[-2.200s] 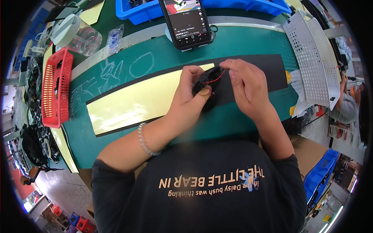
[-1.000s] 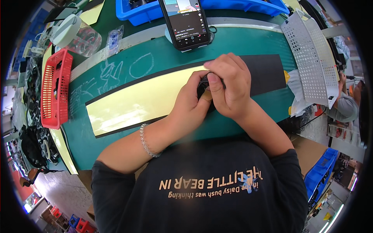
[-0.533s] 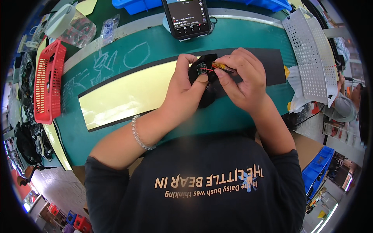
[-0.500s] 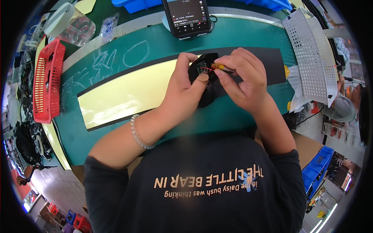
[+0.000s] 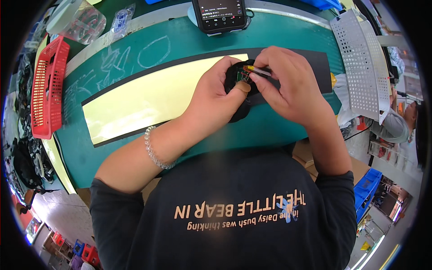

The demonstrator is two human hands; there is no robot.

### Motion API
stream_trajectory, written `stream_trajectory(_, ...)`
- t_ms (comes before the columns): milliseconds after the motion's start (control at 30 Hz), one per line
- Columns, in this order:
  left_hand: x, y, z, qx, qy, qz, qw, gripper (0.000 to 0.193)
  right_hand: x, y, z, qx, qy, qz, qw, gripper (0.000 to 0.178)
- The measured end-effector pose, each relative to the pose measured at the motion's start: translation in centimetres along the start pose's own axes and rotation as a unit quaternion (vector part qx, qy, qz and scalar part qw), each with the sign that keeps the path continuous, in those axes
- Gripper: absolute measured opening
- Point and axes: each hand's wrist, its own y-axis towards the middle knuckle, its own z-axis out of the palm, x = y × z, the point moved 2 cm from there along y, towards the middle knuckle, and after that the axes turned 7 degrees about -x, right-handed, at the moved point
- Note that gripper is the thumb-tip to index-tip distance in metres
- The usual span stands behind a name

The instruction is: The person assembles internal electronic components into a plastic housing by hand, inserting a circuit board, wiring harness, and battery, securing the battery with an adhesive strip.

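Observation:
My left hand (image 5: 215, 90) is closed around a black housing (image 5: 231, 77) above the bench; a tan covering is on its thumb tip. Inside the open housing shows a green circuit board (image 5: 241, 74) with thin red wires. My right hand (image 5: 292, 83) pinches a small silver battery pouch (image 5: 259, 71) with yellow tape at one end, held over the board. The battery's far end is hidden by the fingers. Under both hands lies a long dark strip (image 5: 315, 72) with a glossy pale-yellow sheet (image 5: 148, 99) on its left part.
A red slotted basket (image 5: 47, 90) stands at the left, beside a clear jug (image 5: 83, 22). A phone (image 5: 220, 15) on a stand is at the back. To the right is a perforated white metal rack (image 5: 355, 63). A person in grey (image 5: 391, 123) is further right.
The battery has swung lower over the board, its yellow end now nearer the housing. Both hands have moved slightly right in view, while the whole scene has shifted a little upward.

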Motion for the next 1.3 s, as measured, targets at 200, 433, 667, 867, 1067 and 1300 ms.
stream_trajectory(200, -0.1, 0.0, 0.0, 0.011, 0.006, 0.004, 1.0, 0.019, -0.2, 0.4, -0.1, 0.046, 0.001, 0.0, 0.999, 0.015)
stream_trajectory(433, -0.1, 0.1, 0.1, 0.023, 0.005, -0.011, 1.0, 0.018, 0.0, 0.6, 0.0, 0.037, 0.004, -0.028, 0.999, 0.015)
stream_trajectory(667, -0.3, 0.0, 0.1, 0.031, 0.014, -0.033, 0.999, 0.018, 0.5, 1.1, -0.9, 0.095, -0.014, 0.017, 0.995, 0.014)
stream_trajectory(867, 0.0, 0.8, -0.7, 0.081, 0.053, -0.051, 0.994, 0.03, -0.5, 1.1, -1.2, 0.093, 0.001, 0.02, 0.995, 0.012)
stream_trajectory(1067, -0.1, 1.6, -1.3, 0.085, 0.031, -0.079, 0.993, 0.033, -1.4, 1.6, -0.9, 0.122, 0.026, 0.051, 0.991, 0.009)
stream_trajectory(1300, -0.4, 1.6, -1.5, 0.084, -0.064, -0.13, 0.986, 0.033, -2.2, 2.7, -0.6, 0.178, 0.119, 0.099, 0.972, 0.009)
